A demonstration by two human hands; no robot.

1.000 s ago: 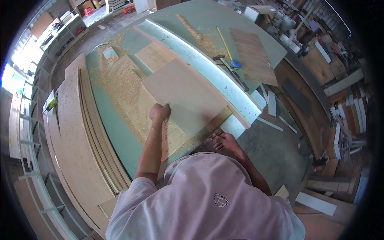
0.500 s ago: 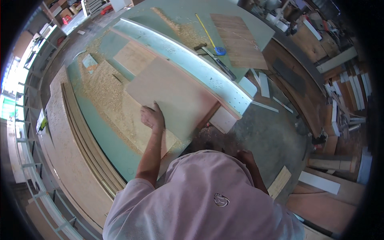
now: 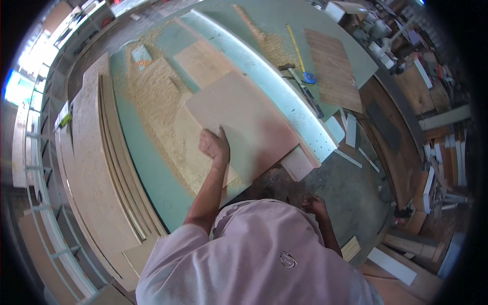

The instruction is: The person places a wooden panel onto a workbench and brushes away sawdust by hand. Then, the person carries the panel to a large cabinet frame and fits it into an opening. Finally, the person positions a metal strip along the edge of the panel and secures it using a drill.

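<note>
Tan board (image 3: 244, 112) is lying flat on the stack of stuff across the green tabletop (image 3: 155, 168), its right side running alongside the long pale-blue channel (image 3: 264, 66). Biggest change over the last second is the right hand (image 3: 315, 207): it was up at the board's near end, and now it's hanging lower, well apart from it. So my read is the left hand (image 3: 214, 146) is doing the steadying by itself. That one's at the board's left edge, thumb stretched out on top and the other fingers curled; can't tell if they're pinching the edge or just resting there. Right fingers look loosely bent, but they're too dark to say if anything's in them. Shavings (image 3: 152, 96) are piled off to the left, and the hammer (image 3: 287, 67) and blue tape measure (image 3: 309, 78) sit past the channel, untouched.
</note>
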